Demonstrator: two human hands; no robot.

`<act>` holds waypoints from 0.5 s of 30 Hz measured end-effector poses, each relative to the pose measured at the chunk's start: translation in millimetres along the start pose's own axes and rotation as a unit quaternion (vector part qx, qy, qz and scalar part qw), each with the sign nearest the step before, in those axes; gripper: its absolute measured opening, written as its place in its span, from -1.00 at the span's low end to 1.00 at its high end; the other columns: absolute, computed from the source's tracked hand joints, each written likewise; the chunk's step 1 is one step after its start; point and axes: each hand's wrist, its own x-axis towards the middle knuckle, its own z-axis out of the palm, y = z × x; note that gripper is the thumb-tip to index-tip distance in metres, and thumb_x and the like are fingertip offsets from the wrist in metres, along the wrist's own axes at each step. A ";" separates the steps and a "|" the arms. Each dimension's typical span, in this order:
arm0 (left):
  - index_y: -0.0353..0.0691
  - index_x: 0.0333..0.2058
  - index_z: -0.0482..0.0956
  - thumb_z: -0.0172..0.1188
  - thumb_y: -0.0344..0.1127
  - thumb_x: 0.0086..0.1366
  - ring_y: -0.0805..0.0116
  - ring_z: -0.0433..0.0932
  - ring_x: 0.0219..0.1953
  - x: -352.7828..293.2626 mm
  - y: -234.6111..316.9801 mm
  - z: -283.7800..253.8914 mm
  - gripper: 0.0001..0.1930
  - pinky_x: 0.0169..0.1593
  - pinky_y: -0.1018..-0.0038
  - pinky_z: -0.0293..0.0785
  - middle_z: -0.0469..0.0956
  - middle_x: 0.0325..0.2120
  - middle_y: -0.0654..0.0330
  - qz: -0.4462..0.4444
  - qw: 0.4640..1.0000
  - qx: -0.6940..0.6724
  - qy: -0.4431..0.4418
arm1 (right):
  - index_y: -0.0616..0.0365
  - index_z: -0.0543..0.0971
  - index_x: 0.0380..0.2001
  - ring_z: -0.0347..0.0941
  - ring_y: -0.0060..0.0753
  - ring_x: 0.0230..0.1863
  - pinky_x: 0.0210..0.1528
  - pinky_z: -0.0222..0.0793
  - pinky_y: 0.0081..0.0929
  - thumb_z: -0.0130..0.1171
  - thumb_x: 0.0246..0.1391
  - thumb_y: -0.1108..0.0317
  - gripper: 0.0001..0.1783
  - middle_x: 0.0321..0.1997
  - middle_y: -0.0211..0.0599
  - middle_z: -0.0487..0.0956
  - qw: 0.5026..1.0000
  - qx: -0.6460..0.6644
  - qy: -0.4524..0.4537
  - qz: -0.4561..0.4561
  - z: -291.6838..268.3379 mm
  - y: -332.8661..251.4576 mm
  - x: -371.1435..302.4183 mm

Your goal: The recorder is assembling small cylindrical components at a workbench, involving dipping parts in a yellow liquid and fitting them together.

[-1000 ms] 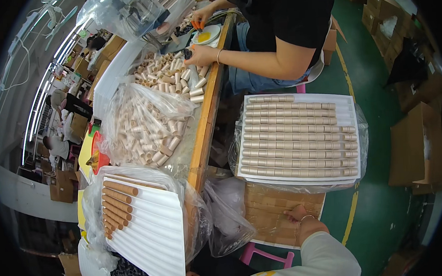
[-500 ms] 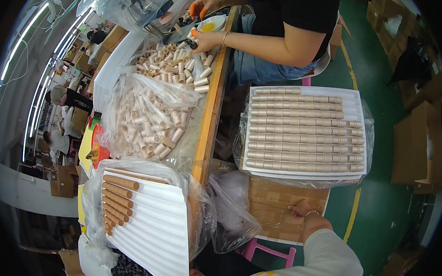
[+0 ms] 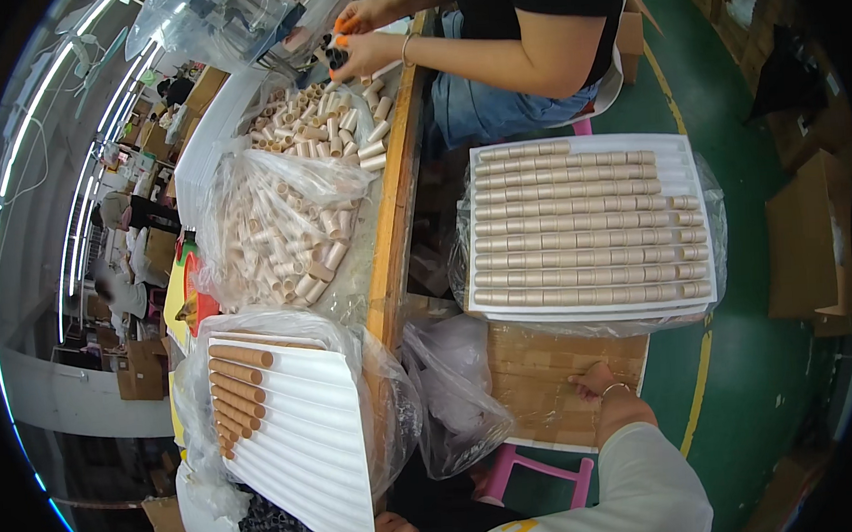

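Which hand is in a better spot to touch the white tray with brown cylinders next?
Likely the left hand, close by the white tray's lower corner. The right hand is farther off, at the brown cardboard, with a plastic bag in between.

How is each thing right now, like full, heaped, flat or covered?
White tray of beige tubes: mostly filled
White tray of brown tubes: mostly bare
Loose beige tubes: heaped, partly covered by clear plastic
Cardboard: flat
Right hand: over the cardboard, contact unclear
Left hand: partly hidden, grip unclear
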 end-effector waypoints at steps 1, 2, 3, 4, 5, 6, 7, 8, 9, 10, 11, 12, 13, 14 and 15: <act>-0.17 -0.66 0.31 0.31 -0.26 -0.08 0.05 0.30 -0.54 -2.0 -2.1 -0.2 -0.70 -0.41 0.18 0.19 0.32 -0.69 0.12 -0.004 1.000 0.002 -0.005 | 0.25 0.56 -0.73 0.43 -0.47 -0.74 -0.70 0.34 -0.55 0.26 -0.04 0.08 -0.56 -0.69 -0.24 0.55 1.000 -0.007 0.004 0.010 0.1 1.4 0.4; -0.17 -0.66 0.31 0.30 -0.27 -0.07 0.04 0.30 -0.54 9.9 5.4 -3.9 -0.71 -0.41 0.17 0.19 0.32 -0.69 0.12 0.010 1.000 -0.028 -0.005 | 0.25 0.56 -0.73 0.43 -0.47 -0.74 -0.70 0.34 -0.55 0.26 -0.04 0.08 -0.56 -0.69 -0.24 0.55 1.000 -0.009 0.000 0.013 -2.2 4.7 -0.2; -0.17 -0.66 0.31 0.29 -0.28 -0.05 0.04 0.29 -0.55 18.5 10.0 -7.1 -0.71 -0.40 0.17 0.18 0.32 -0.69 0.12 0.023 0.998 -0.056 -0.005 | 0.25 0.56 -0.73 0.43 -0.47 -0.74 -0.70 0.34 -0.54 0.26 -0.04 0.07 -0.56 -0.70 -0.24 0.55 1.000 -0.009 0.000 0.006 -2.6 6.3 1.1; -0.16 -0.67 0.30 0.29 -0.28 -0.05 0.04 0.29 -0.55 20.1 10.5 -6.3 -0.71 -0.39 0.18 0.19 0.32 -0.69 0.12 0.021 0.998 -0.052 -0.011 | 0.24 0.56 -0.73 0.44 -0.46 -0.74 -0.70 0.34 -0.53 0.26 -0.04 0.07 -0.55 -0.70 -0.24 0.55 1.000 -0.008 0.000 -0.002 -3.7 6.9 2.4; -0.16 -0.67 0.30 0.29 -0.28 -0.05 0.04 0.29 -0.55 18.1 8.2 -6.8 -0.71 -0.39 0.18 0.19 0.32 -0.69 0.12 0.015 0.999 -0.049 -0.013 | 0.24 0.56 -0.73 0.44 -0.46 -0.74 -0.70 0.34 -0.53 0.26 -0.04 0.07 -0.55 -0.70 -0.24 0.55 1.000 -0.010 -0.007 0.000 -2.3 4.9 3.5; -0.15 -0.68 0.29 0.29 -0.27 -0.04 0.04 0.29 -0.55 15.9 5.3 -6.7 -0.70 -0.39 0.19 0.20 0.32 -0.69 0.13 0.033 0.999 -0.032 -0.019 | 0.25 0.56 -0.73 0.44 -0.46 -0.74 -0.71 0.34 -0.54 0.26 -0.04 0.07 -0.56 -0.70 -0.24 0.55 1.000 -0.014 -0.001 0.003 -2.1 1.4 4.1; -0.14 -0.68 0.29 0.29 -0.27 -0.04 0.04 0.29 -0.55 13.5 3.3 -6.9 -0.69 -0.38 0.19 0.21 0.32 -0.70 0.13 0.052 0.998 -0.015 -0.024 | 0.25 0.56 -0.73 0.43 -0.46 -0.74 -0.71 0.33 -0.54 0.26 -0.03 0.08 -0.56 -0.70 -0.24 0.55 1.000 -0.019 0.005 0.007 -0.3 -0.2 3.2; -0.13 -0.68 0.28 0.29 -0.27 -0.03 0.03 0.30 -0.54 10.6 3.1 -7.3 -0.69 -0.38 0.19 0.23 0.33 -0.68 0.13 0.022 0.999 -0.032 -0.021 | 0.25 0.56 -0.73 0.43 -0.46 -0.74 -0.71 0.33 -0.54 0.26 -0.03 0.08 -0.56 -0.70 -0.24 0.55 1.000 -0.021 -0.001 0.006 3.8 1.5 0.4; -0.13 -0.68 0.28 0.29 -0.27 -0.03 0.03 0.30 -0.54 12.8 4.4 -7.6 -0.69 -0.38 0.19 0.23 0.33 -0.68 0.13 0.020 0.999 -0.032 -0.017 | 0.26 0.56 -0.73 0.43 -0.45 -0.75 -0.72 0.33 -0.54 0.25 -0.03 0.08 -0.56 -0.70 -0.23 0.55 1.000 -0.014 0.003 0.013 1.2 2.0 0.9; -0.13 -0.67 0.29 0.29 -0.28 -0.03 0.02 0.31 -0.53 14.4 6.0 -10.4 -0.71 -0.37 0.18 0.23 0.34 -0.67 0.13 0.011 0.999 -0.021 -0.024 | 0.27 0.56 -0.73 0.43 -0.45 -0.75 -0.72 0.32 -0.54 0.25 -0.03 0.09 -0.56 -0.70 -0.22 0.55 1.000 -0.007 0.007 0.019 -1.2 1.9 0.2; -0.13 -0.66 0.29 0.28 -0.29 -0.03 0.02 0.32 -0.52 15.7 6.8 -11.4 -0.72 -0.37 0.18 0.24 0.34 -0.66 0.12 0.001 0.999 -0.010 -0.031 | 0.27 0.56 -0.73 0.43 -0.45 -0.75 -0.72 0.32 -0.54 0.25 -0.03 0.09 -0.56 -0.70 -0.22 0.55 1.000 -0.010 0.007 0.015 -1.0 0.0 -1.6; -0.13 -0.66 0.29 0.28 -0.29 -0.03 0.02 0.32 -0.52 15.9 6.6 -10.4 -0.72 -0.37 0.18 0.24 0.34 -0.66 0.12 0.001 1.000 -0.010 -0.026 | 0.28 0.56 -0.73 0.43 -0.45 -0.75 -0.73 0.32 -0.53 0.25 -0.04 0.09 -0.55 -0.70 -0.22 0.55 1.000 -0.009 0.003 0.002 1.3 -3.1 -5.1; -0.13 -0.65 0.30 0.28 -0.31 -0.04 0.01 0.32 -0.51 15.8 6.2 -8.9 -0.73 -0.37 0.18 0.24 0.34 -0.66 0.12 0.001 1.000 -0.015 -0.013 | 0.29 0.56 -0.73 0.43 -0.45 -0.76 -0.73 0.31 -0.53 0.25 -0.04 0.09 -0.55 -0.70 -0.21 0.54 1.000 -0.007 -0.001 -0.012 2.0 -6.0 -6.2; -0.13 -0.64 0.31 0.29 -0.33 -0.05 0.01 0.33 -0.49 15.7 6.0 -8.2 -0.74 -0.37 0.18 0.25 0.35 -0.65 0.12 0.005 1.000 -0.024 -0.007 | 0.30 0.56 -0.72 0.43 -0.45 -0.76 -0.74 0.31 -0.53 0.25 -0.04 0.09 -0.55 -0.70 -0.20 0.54 1.000 -0.011 -0.001 -0.001 2.6 -1.5 -3.1; -0.13 -0.64 0.31 0.29 -0.33 -0.05 0.01 0.33 -0.49 16.7 5.7 -7.4 -0.74 -0.37 0.18 0.25 0.35 -0.65 0.12 0.009 1.000 -0.027 -0.009 | 0.30 0.56 -0.72 0.43 -0.45 -0.76 -0.74 0.31 -0.53 0.25 -0.04 0.09 -0.55 -0.70 -0.20 0.54 1.000 -0.009 0.003 0.001 1.6 1.6 0.8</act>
